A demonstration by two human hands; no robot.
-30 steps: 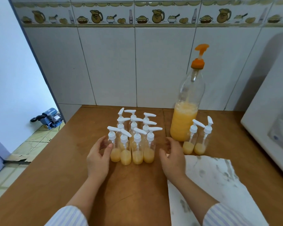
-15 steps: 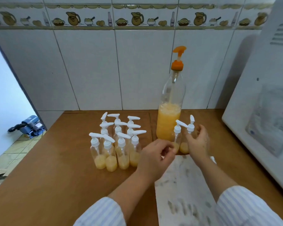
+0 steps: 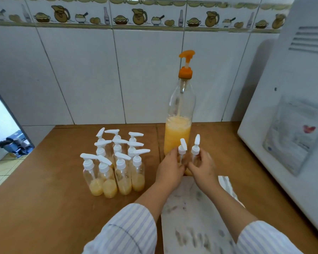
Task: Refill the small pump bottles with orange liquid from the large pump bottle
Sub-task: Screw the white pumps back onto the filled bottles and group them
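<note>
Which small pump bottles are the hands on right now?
The two standing before the large pump bottle, apart from the untouched cluster further left.

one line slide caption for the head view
Both hands grasp two small pump bottles before the large orange-liquid bottle.

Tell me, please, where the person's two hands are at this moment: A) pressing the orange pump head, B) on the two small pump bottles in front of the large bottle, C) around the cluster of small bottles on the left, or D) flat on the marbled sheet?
B: the left hand and right hand each close on one of the two small pump bottles before the large pump bottle.
</note>
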